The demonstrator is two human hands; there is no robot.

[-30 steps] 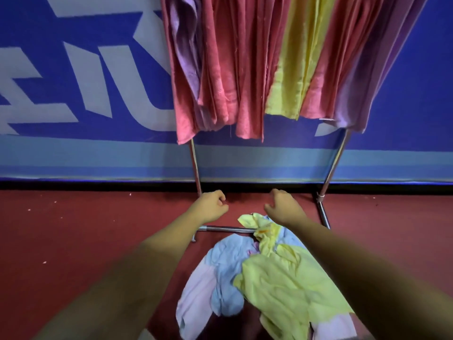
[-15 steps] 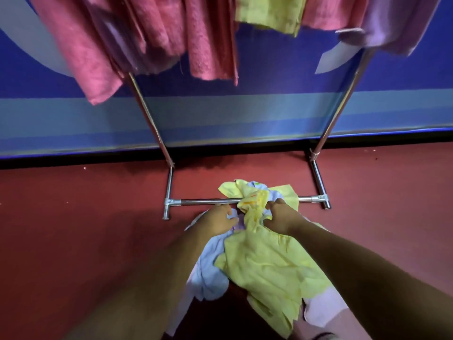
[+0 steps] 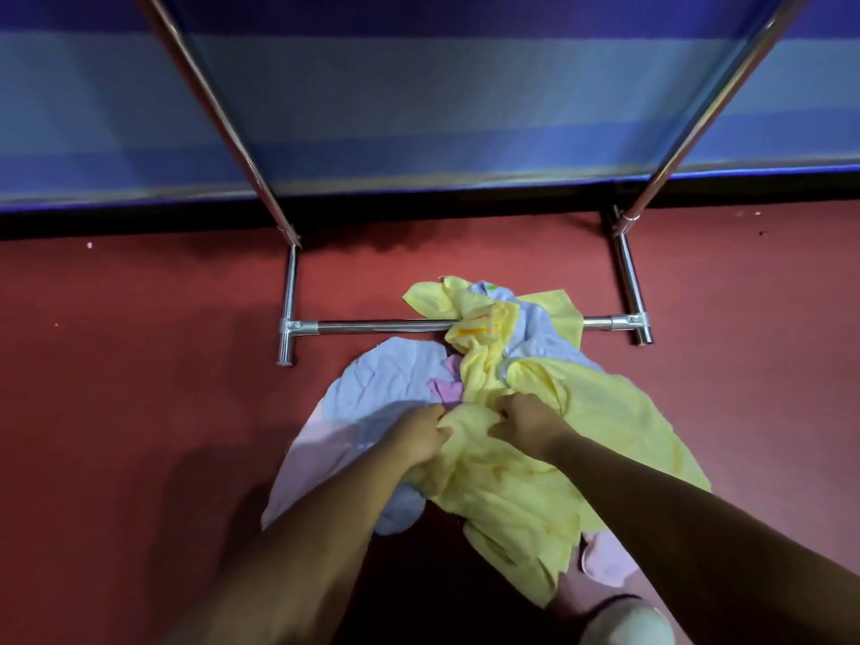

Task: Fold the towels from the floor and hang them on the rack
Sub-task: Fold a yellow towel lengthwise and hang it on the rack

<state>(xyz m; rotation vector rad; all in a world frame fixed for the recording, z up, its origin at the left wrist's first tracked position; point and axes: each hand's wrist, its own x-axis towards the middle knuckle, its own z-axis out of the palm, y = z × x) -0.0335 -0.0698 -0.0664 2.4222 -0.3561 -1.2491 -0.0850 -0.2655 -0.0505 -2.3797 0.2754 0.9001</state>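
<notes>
**A:** Where is the yellow towel (image 3: 549, 467)?

**B:** It is crumpled on the red floor (image 3: 139, 374), at the lower middle of the frame and on top of the heap. A pale blue towel (image 3: 386, 379) spreads out to its left, and a pink towel (image 3: 447, 388) peeks out between them.

**A:** What could go wrong from here?

**B:** The heap is tangled. If the yellow towel is lifted from a bunched middle fold instead of a corner, it may drag the blue or pink towel up with it. It would then come up twisted and be hard to fold. More yellow cloth lies across the rack's bottom bar (image 3: 381, 325) at the centre of the frame. I cannot tell whether it is the same towel, but if it is, it could snag there.

**A:** And the hands?

**B:** Both are clenched into the yellow towel, close together. The left hand (image 3: 421, 435) pinches a fold at the towel's left edge, beside the blue towel. The right hand (image 3: 526, 423) has its fingers curled into a ridge just to the right.

**A:** What is farther out?

**B:** The rack's two slanted legs rise to the top corners of the frame, in front of a blue striped wall (image 3: 419, 109).
</notes>
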